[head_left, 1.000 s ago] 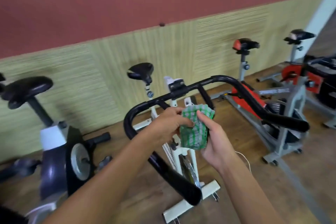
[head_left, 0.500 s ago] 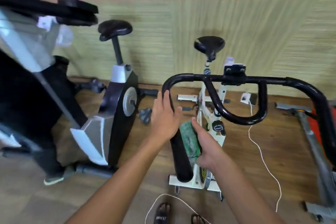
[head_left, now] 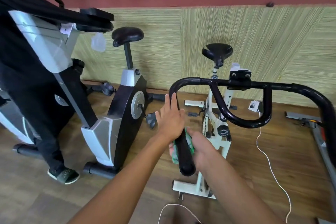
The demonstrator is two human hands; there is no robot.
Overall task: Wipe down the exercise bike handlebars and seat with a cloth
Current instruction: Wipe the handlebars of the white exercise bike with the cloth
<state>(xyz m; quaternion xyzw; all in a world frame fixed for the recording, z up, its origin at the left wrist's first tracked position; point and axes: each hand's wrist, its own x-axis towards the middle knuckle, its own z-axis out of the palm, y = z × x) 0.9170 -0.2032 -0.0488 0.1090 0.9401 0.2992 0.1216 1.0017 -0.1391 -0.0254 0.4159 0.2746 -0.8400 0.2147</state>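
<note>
My left hand (head_left: 171,120) lies flat, fingers together, steadying the handlebar's (head_left: 183,152) left grip; my right hand (head_left: 199,144) wraps the cloth (head_left: 175,152) round it for wiping.

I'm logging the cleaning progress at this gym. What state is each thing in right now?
Left hand: fingers straight, resting on the handlebar.
Right hand: wrapping the cloth round the handlebar's left grip.
Cloth: green, bunched round the grip.
Handlebar: black, being wiped at its left end.
Seat: untouched, nothing on it.
</note>
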